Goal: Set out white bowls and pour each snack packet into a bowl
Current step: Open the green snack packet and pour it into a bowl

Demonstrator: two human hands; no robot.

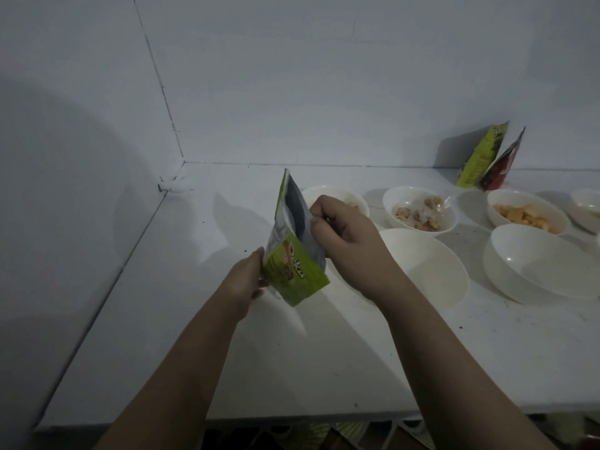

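**Green snack packet held open above the counter, both hands on it**

Green snack packet (293, 254): held between the two hands, off the counter (194, 336), tilted, printed end down and torn mouth up. Silver lining visible inside the mouth.

Left hand (248, 280): at the lower left edge of the packet, thumb and fingers closed around that edge, gripping it.

Right hand (344, 235): fingers curled, pinching the right lip of the packet's opening near the top.

Bowls, all white, all on the counter:
- Empty bowl (428, 264) just right of the right hand, partly hidden behind the wrist.
- Second empty bowl (535, 261) further right.
- Bowl (337, 198) directly beyond the right hand, mostly hidden by it; a little pale snack shows at its right inner side.
- Bowl with round brown-speckled pieces (418, 207), beyond and right of the right hand.
- Bowl with orange pieces (527, 212), further right again.
- Another bowl (587, 206) cut off by the frame edge; contents cannot be told.

Far right, beyond the bowls: a green packet (480, 157) and a red packet (501, 167) leaning against the wall (292, 76).

Lighting dim.
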